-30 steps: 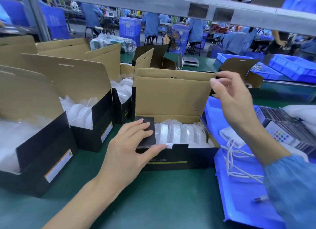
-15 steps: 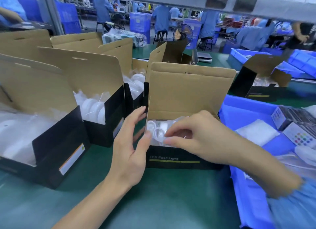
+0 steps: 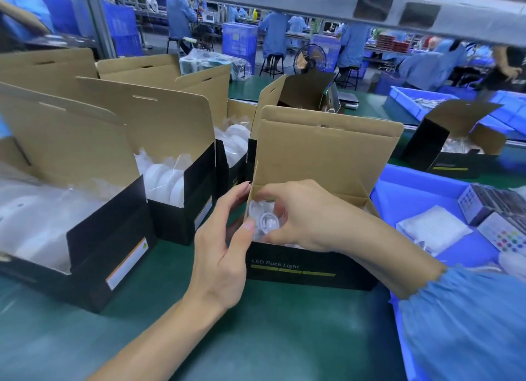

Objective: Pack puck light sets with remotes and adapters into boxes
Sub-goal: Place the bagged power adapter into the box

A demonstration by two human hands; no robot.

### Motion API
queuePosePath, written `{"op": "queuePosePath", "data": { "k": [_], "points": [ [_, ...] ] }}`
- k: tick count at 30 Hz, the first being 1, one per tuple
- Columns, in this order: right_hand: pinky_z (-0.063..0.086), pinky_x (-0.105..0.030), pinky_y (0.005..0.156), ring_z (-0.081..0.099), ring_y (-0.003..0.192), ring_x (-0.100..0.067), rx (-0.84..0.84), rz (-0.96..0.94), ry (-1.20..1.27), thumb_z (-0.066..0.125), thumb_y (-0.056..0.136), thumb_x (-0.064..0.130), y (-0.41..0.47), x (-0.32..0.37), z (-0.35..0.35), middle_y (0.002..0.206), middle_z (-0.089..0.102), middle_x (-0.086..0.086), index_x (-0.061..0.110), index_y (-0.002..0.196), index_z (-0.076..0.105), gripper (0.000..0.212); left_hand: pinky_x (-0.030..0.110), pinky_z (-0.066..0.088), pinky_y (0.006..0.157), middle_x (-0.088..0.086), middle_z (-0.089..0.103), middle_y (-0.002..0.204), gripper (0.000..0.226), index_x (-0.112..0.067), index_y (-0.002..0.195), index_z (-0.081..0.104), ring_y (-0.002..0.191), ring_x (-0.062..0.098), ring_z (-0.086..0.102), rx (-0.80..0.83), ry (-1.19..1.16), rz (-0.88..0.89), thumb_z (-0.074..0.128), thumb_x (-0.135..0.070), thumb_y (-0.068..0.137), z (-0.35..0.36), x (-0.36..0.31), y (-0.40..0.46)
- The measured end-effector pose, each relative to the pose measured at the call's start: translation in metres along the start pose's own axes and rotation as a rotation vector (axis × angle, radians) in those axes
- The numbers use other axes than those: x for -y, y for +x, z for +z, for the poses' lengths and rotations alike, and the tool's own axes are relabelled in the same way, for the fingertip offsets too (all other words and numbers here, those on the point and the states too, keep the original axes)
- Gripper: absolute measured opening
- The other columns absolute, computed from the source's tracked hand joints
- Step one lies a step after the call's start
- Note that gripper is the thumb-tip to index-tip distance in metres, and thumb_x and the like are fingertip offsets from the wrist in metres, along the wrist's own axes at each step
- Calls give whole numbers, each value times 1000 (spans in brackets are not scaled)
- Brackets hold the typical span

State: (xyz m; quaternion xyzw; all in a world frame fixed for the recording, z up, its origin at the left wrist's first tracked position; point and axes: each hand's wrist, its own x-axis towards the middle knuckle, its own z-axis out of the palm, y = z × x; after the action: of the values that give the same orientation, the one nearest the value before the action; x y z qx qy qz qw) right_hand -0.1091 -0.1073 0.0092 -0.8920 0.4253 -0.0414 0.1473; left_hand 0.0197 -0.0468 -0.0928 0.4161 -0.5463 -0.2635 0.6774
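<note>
An open black box [image 3: 307, 266] marked "LED Puck Light", lid flap up, stands in front of me on the green bench. My right hand [image 3: 307, 215] is inside its left end, fingers curled on bagged white puck lights [image 3: 263, 220]. My left hand [image 3: 225, 244] grips the box's left side wall, thumb at the front corner and fingers behind. Remotes [image 3: 509, 238] with coloured buttons lie in the blue tray [image 3: 398, 187] to the right. A white bagged item [image 3: 432, 228] lies beside them.
Three more open boxes holding puck lights stand to the left: [image 3: 85, 252], [image 3: 182, 204], [image 3: 233, 158]. Another open box [image 3: 452, 158] sits at the back right. A grey shelf rail [image 3: 313, 2] runs overhead. People in blue coats work behind.
My right hand came down from the raised lid flap into the box onto the bagged lights. My left hand shifted from the box's inner side flap to gripping its left wall.
</note>
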Motion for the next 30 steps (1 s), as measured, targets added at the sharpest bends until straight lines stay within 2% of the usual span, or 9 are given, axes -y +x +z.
{"op": "queuePosePath", "data": {
  "k": [5,9,13,18,21,23,25,27,30],
  "points": [
    [35,-20,54,46,66,2,13,-37,29,78,72,25,4,3,-6,72,47,18,29,112,54,47,19,46,99,-7,63,132,48,-23,137,54,128,16,56,6,-2,-4,49,-29,90,-1,0,0],
    [51,-28,64,58,70,-2,-136,-17,209,76,68,24,-7,-7,-17,85,60,12,39,100,49,45,19,44,100,-8,64,132,46,-15,138,53,130,15,55,11,25,-1,50,-20,93,0,1,0],
    [57,-36,75,66,70,-7,-193,-13,396,79,72,17,-17,-15,-17,84,69,6,36,103,53,45,15,44,97,-8,65,130,44,-12,137,54,127,14,57,16,28,4,49,-10,93,1,0,0],
    [59,-33,62,74,74,-27,-213,89,872,82,76,10,-21,-25,-7,87,70,-10,14,93,45,41,16,44,97,-5,65,129,44,-11,136,54,125,15,58,9,38,-2,49,-11,93,0,-1,0],
    [59,-33,61,74,75,-30,-237,117,956,78,81,16,-20,-29,-5,77,70,-16,6,83,45,34,16,45,95,-6,66,127,42,-11,135,55,123,15,60,13,19,0,50,-10,93,0,-1,0],
    [59,-37,65,74,78,-32,-200,109,1002,74,85,16,-19,-31,-4,76,70,-13,7,82,45,30,16,46,95,-9,66,127,42,-12,134,55,122,14,60,13,16,5,50,-10,93,0,-1,0],
    [59,-35,74,73,87,-31,-79,70,1031,71,87,10,-21,-32,-6,92,73,-15,12,88,44,27,15,45,95,-10,66,126,42,-13,134,55,122,13,60,12,24,11,51,-10,93,-1,0,0],
    [57,-29,76,72,94,-29,28,32,976,72,85,3,-24,-35,-11,102,72,-18,14,95,40,35,15,46,95,-10,66,126,42,-13,135,55,122,13,60,11,30,9,51,-10,93,-1,0,0],
    [57,-33,84,71,97,-29,84,-22,901,76,77,-6,-26,-40,-18,99,73,-16,14,97,39,46,16,46,95,-11,66,126,42,-15,134,55,122,14,60,14,25,19,51,-11,93,-1,0,0]
  ]
}}
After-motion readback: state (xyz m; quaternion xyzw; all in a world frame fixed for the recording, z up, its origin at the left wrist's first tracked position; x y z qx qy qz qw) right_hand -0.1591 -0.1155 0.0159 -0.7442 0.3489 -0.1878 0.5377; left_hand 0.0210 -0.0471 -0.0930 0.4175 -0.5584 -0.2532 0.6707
